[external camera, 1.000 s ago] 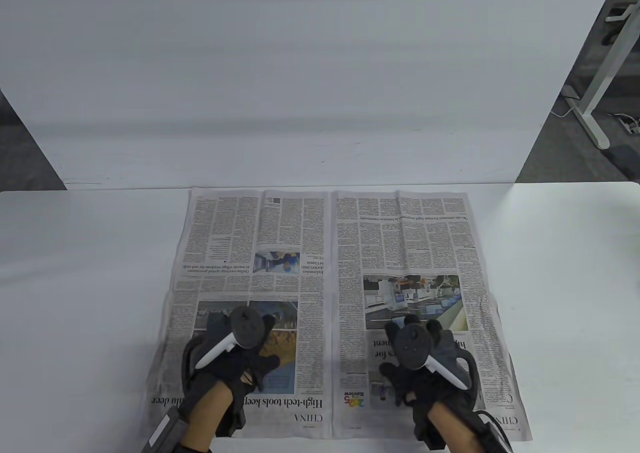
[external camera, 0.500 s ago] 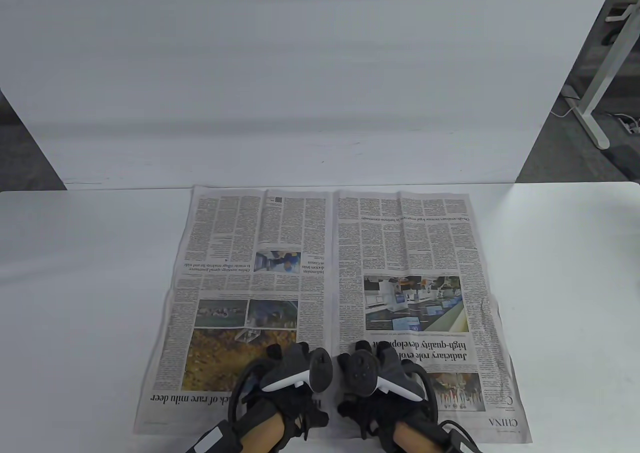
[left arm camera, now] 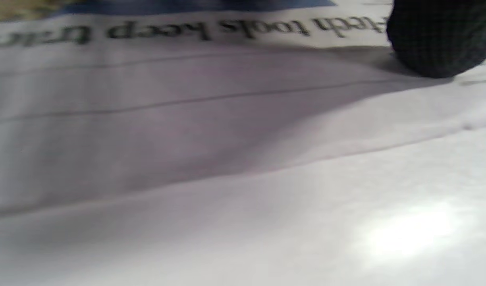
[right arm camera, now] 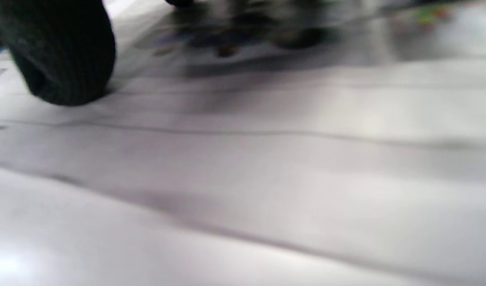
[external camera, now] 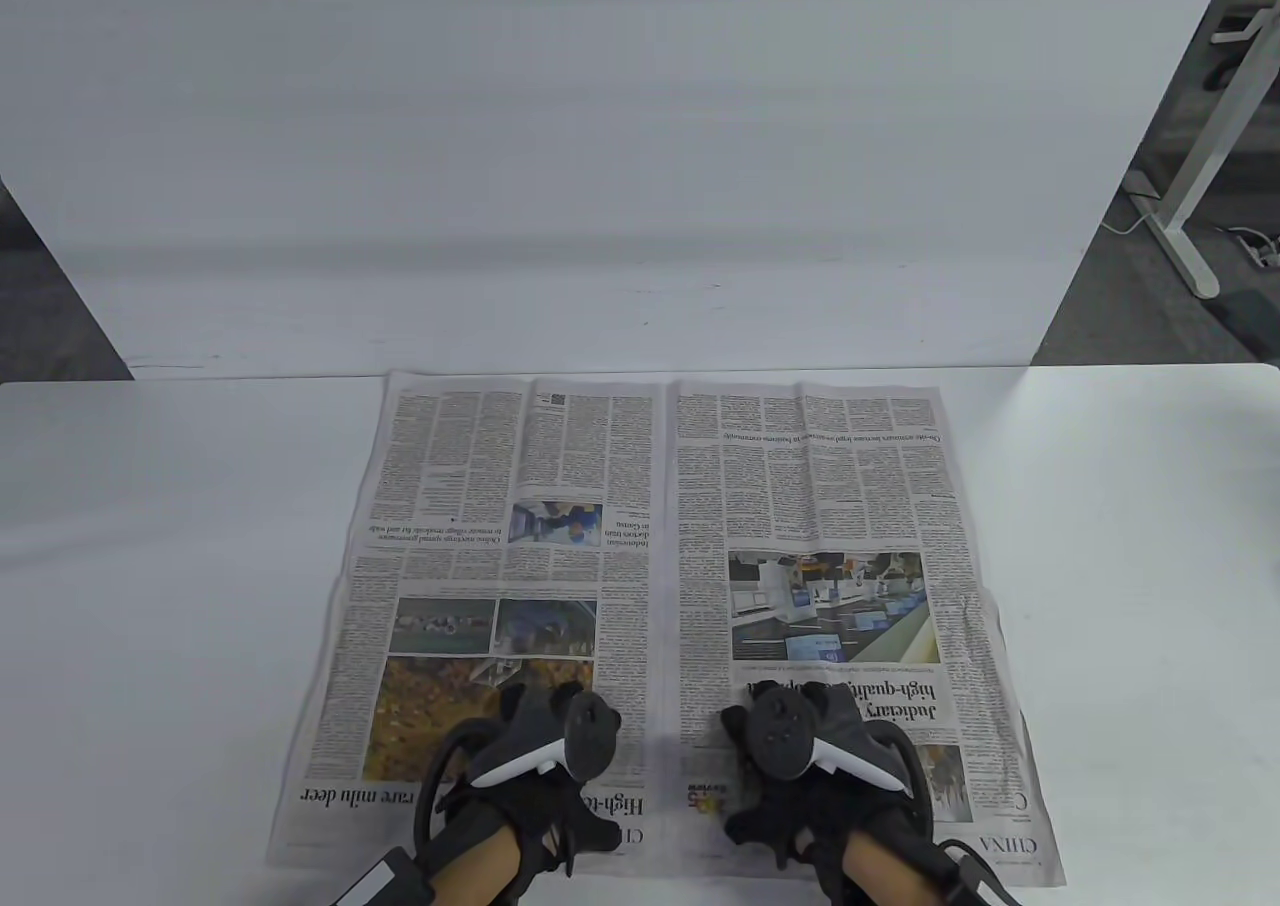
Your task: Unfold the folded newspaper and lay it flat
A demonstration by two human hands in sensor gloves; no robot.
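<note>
The newspaper [external camera: 660, 506] lies spread open on the white table [external camera: 150, 596], its two pages side by side and its centre fold running toward me. My left hand [external camera: 545, 721] rests flat on the near part of the left page, just left of the fold. My right hand [external camera: 790, 716] rests flat on the near part of the right page, just right of the fold. Both press the paper with open fingers and hold nothing. The left wrist view shows the paper's near edge [left arm camera: 211, 91] and a gloved fingertip [left arm camera: 433, 39]. The right wrist view shows a gloved fingertip [right arm camera: 60, 51] on blurred paper [right arm camera: 267, 131].
A white panel [external camera: 600, 146] stands along the table's far edge, right behind the newspaper's top. A desk leg [external camera: 1190, 196] and cables stand on the floor at the far right. Bare table lies left and right of the paper.
Both hands slid toward me and met at the centre fold half a second ago. Now they have moved apart again, each outward over its own page. The newspaper stays put.
</note>
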